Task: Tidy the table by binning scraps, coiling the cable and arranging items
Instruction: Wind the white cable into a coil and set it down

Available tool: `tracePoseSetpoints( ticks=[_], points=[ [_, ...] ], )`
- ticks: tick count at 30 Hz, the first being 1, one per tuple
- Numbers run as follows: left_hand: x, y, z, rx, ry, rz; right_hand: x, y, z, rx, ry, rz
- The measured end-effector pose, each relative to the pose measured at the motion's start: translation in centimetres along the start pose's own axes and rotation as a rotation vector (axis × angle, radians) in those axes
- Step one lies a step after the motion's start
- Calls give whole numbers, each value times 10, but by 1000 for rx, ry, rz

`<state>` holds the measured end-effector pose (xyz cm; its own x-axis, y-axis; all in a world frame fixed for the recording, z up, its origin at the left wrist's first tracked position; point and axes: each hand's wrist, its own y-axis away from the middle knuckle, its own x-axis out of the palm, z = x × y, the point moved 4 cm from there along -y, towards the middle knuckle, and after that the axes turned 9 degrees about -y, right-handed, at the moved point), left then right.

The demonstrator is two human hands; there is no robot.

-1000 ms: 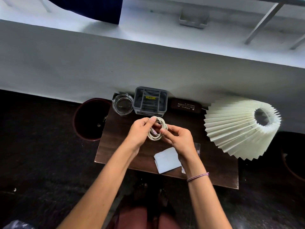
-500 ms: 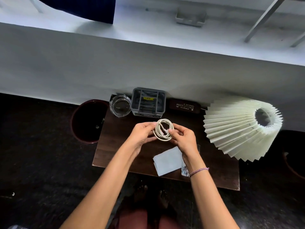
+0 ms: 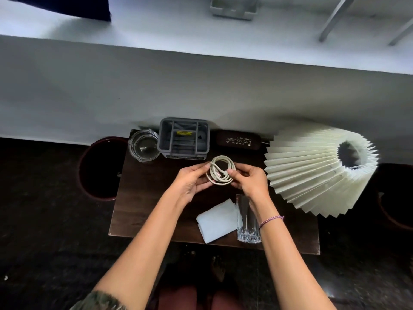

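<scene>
Two bare hands meet above the small dark wooden table (image 3: 143, 211), the left hand (image 3: 190, 182) and the right hand (image 3: 250, 181) each pinching one side of the cream-coloured cable (image 3: 221, 170), wound into a small round coil of several loops. Fingertips of both hands are pressed onto the loops, thumbs underneath; a plug end lies tucked across the middle of the ring.

Nearer than the fingers, beneath the right wrist, stand a tall clear cut-glass tumbler (image 3: 248, 222) and, just beside it, a folded white paper napkin (image 3: 216, 222). Beyond the fingers, against the wall, sit a clear glass ashtray (image 3: 144, 145), a grey plastic compartment organiser (image 3: 184, 140) and a dark brown spectacle case (image 3: 238, 140). Right of the fingers is a pleated cream lampshade (image 3: 312, 171); left of the table, a dark round bin (image 3: 100, 168).

Coiling looks essentially finished: the loops sit neat and even. Judging by this, setting the coil down and arranging the napkin and tumbler remain; no scraps are visible on the table.
</scene>
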<state>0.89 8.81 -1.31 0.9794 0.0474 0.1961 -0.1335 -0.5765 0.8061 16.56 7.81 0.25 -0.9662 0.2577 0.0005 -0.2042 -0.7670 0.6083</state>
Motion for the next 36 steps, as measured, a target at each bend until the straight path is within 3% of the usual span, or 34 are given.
tracePoseSetpoints(
  ticks=[5,21,25,31,36],
  points=[
    [-6,-4,-4,-56,30,34,5,-4,5,-23,81,20],
    [18,-48,10,-184,-59,-288,15,-35,-10,-203,579,-129],
    [23,-61,14,-189,-57,-393,12,-58,-16,-202,606,-167],
    [25,-72,25,-183,66,-403,10,-74,-18,-135,595,-200],
    [26,-73,25,-110,194,-435,14,-77,-16,-214,528,-195]
  ],
)
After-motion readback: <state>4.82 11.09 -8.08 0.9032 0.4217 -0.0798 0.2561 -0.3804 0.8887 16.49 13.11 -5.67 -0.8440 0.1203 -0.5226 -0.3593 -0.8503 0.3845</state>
